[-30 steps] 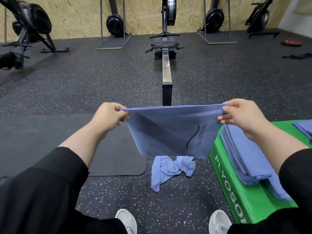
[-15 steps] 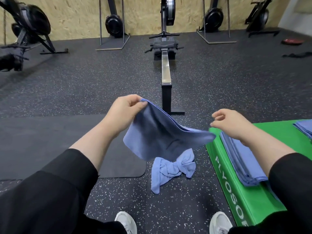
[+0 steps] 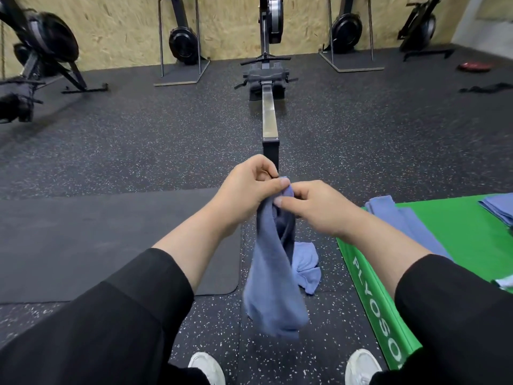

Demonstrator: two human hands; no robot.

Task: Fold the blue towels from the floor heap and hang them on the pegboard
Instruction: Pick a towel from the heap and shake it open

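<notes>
Blue towel (image 3: 273,287) between 2 hands

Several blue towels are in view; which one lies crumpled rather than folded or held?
The crumpled towel on the speckled floor, partly behind the hanging towel both hands pinch. The others lie flat on the green box.

Held towel (image 3: 273,287) hangs before floor towel (image 3: 306,266); plyo box (image 3: 372,295) right.

Green plyo box (image 3: 472,245) at right; black rubber mat (image 3: 97,240) at left; metal-rail rowing machine (image 3: 269,107) ctr, on speckled floor (image 3: 374,140).
</notes>
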